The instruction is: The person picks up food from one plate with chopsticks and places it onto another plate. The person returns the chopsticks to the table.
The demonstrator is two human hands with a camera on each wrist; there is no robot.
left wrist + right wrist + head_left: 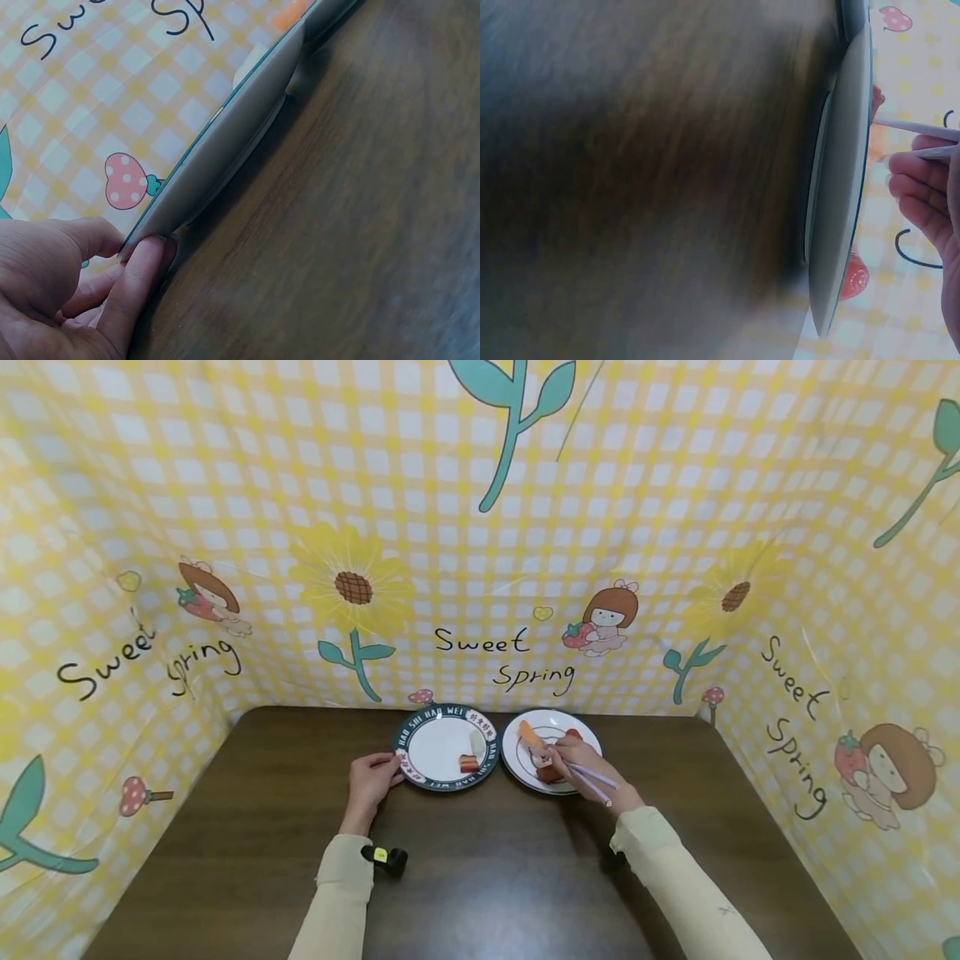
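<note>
My left hand [369,783] pinches the left edge of a plate [435,747] with a dark green lettered rim. In the left wrist view the thumb is at the rim and fingers lie under it. On this plate are a red-brown piece of food [468,764] and a pale piece [477,742]. My right hand [592,763] holds a pair of pale purple chopsticks [915,128] over a white plate [512,755]. That plate bears an orange piece [530,735], a red piece [854,277] and a brownish piece [548,772]. The hand partly hides the food near the chopstick tips.
Both plates stand side by side at the back of a dark wooden table [450,877]. A yellow checked cloth [480,568] with printed flowers and words hangs behind and at both sides. A black strap device [386,860] sits at the left wrist.
</note>
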